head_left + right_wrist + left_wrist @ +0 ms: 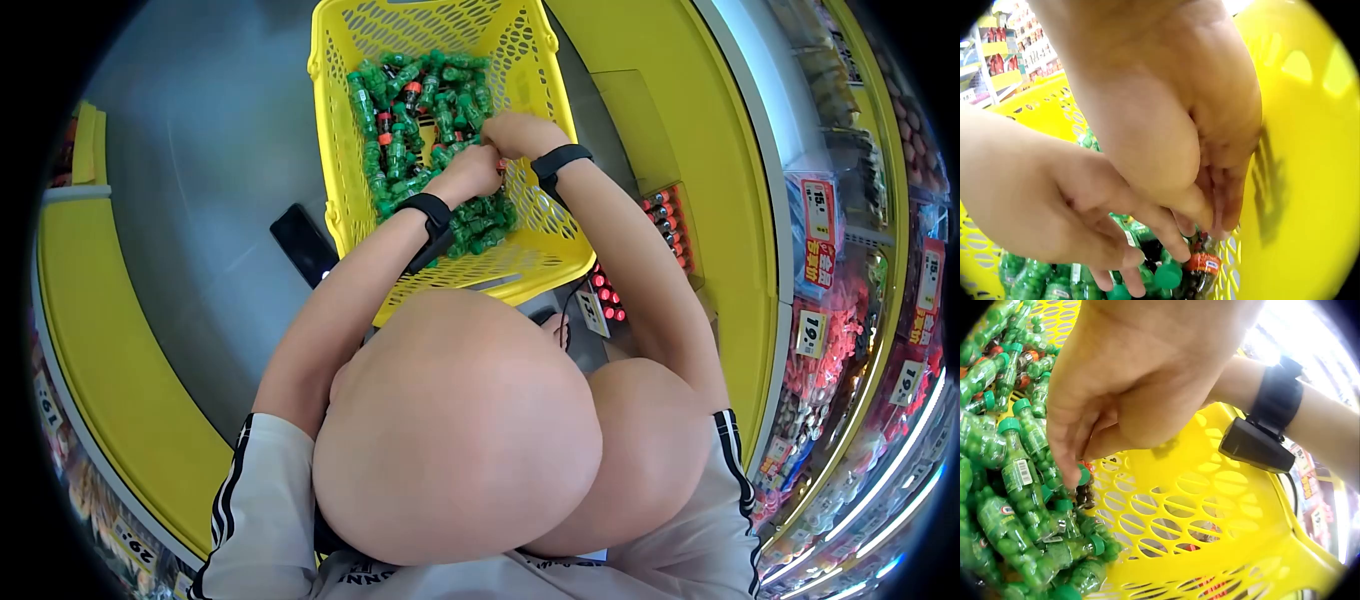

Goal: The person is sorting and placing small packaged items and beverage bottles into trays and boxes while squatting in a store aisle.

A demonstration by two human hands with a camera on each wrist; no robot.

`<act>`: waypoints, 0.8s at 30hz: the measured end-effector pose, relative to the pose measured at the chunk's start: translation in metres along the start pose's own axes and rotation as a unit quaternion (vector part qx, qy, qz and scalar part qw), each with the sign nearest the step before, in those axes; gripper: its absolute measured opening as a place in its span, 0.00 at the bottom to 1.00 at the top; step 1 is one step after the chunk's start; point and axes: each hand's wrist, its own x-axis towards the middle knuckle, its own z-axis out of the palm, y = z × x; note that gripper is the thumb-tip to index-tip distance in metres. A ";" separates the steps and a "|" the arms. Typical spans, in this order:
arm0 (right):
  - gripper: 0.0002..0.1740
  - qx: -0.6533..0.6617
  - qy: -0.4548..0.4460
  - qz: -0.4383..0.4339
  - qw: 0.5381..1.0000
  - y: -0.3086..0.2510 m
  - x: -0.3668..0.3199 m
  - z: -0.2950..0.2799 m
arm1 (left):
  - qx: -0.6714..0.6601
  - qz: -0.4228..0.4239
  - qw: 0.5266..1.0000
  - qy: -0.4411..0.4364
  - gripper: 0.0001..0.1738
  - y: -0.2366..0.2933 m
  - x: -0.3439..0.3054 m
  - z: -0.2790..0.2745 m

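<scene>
A yellow plastic basket [335, 150] holds many small clear bottles [395, 150] filled with green balls and topped with green caps. A few dark bottles with red labels lie among them. Both hands are close together inside the basket near its right wall. My right hand [1179, 112] points down, its fingertips pinching the top of a small dark bottle [1204, 265] with a red label. My left hand [1035, 194] is beside it, fingers loosely bent and spread, close over a green cap [1168, 275]. In the left wrist view, the left hand [1135, 375] hides the right fingers.
A black phone [302, 243] lies on the grey floor left of the basket. Right of the basket, bottles with red caps [605, 292] stand by a price card [592, 313]. Yellow shelf bases [735, 230] line both sides, with packed goods and price tags at the right.
</scene>
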 end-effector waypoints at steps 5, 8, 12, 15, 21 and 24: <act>0.14 -0.056 -0.004 -0.028 0.998 -0.007 0.001 0.013 | 0.035 -0.006 0.999 -0.033 0.29 0.017 -0.020 -0.008; 0.11 -0.046 0.068 -0.056 0.995 -0.002 0.006 0.026 | 0.057 0.007 0.998 -0.001 0.23 0.025 -0.036 0.003; 0.14 -0.115 0.016 -0.040 0.992 -0.011 0.015 0.029 | 0.107 0.009 0.994 0.019 0.15 0.028 -0.040 0.017; 0.14 -0.148 0.044 -0.005 0.988 -0.013 0.011 0.046 | 0.112 0.027 0.993 0.011 0.16 0.021 -0.039 0.022; 0.14 -0.179 0.115 0.016 0.977 -0.019 0.007 0.046 | 0.092 0.014 0.995 -0.023 0.17 0.015 -0.032 0.015; 0.15 -0.190 0.091 0.027 0.977 -0.022 0.006 0.039 | 0.090 0.002 0.996 -0.027 0.18 0.023 -0.035 0.010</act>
